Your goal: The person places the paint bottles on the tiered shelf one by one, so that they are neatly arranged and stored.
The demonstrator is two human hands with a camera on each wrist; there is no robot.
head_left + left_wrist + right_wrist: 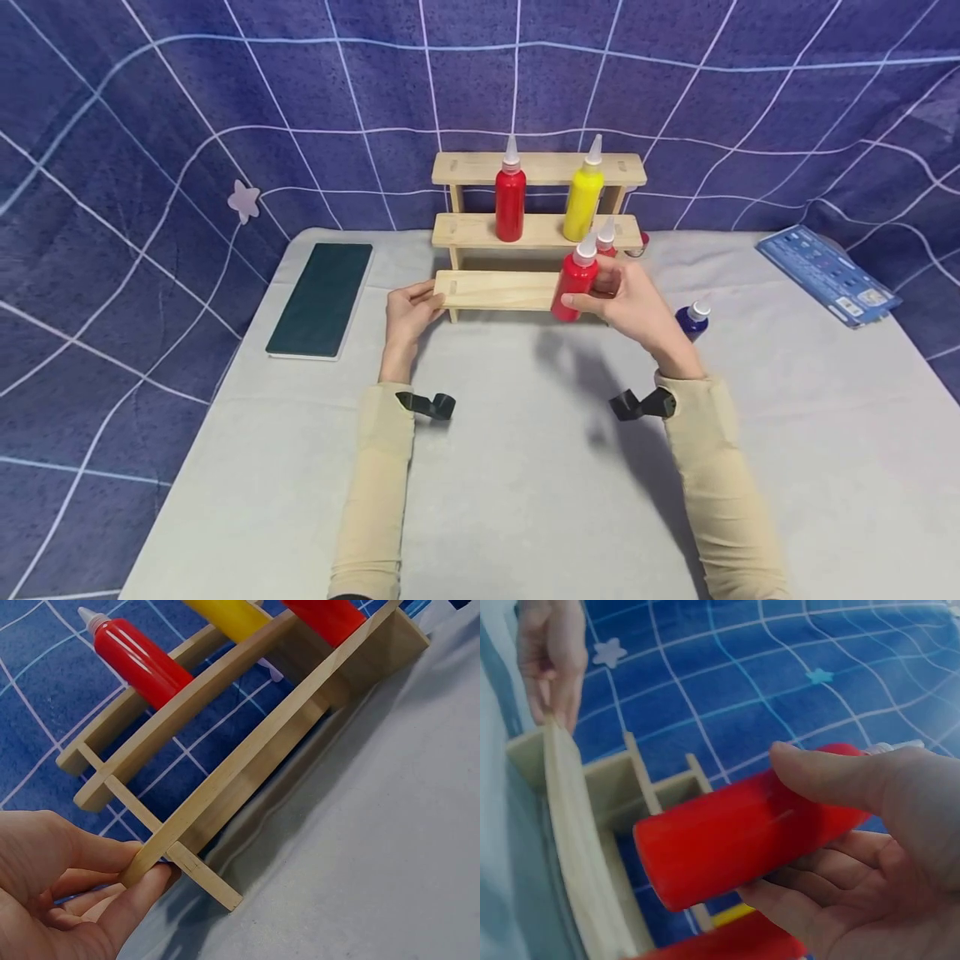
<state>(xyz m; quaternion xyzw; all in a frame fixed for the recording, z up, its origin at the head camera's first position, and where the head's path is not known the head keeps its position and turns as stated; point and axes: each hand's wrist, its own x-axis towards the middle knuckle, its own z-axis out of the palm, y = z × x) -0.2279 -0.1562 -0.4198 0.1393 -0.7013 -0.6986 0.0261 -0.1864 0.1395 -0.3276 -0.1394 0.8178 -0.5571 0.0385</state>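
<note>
A three-step wooden rack (495, 292) stands against the curtain. My left hand (407, 318) pinches the left end of its lowest step between thumb and fingers. My right hand (636, 307) grips a red squeeze bottle (742, 829) with a white pointed nozzle, slightly tilted in front of that step's right part. Just behind it is another red bottle (606, 237), mostly hidden by the hand and held bottle. On the middle step are a red bottle (510, 204) at centre and a yellow bottle (582, 204) to its right.
A dark blue bottle (692, 321) with a white cap is on the table right of my right hand, partly hidden. A dark green notebook (321, 300) lies at the left, a blue printed packet (828, 273) at the far right. A small red item (639, 243) shows behind the rack.
</note>
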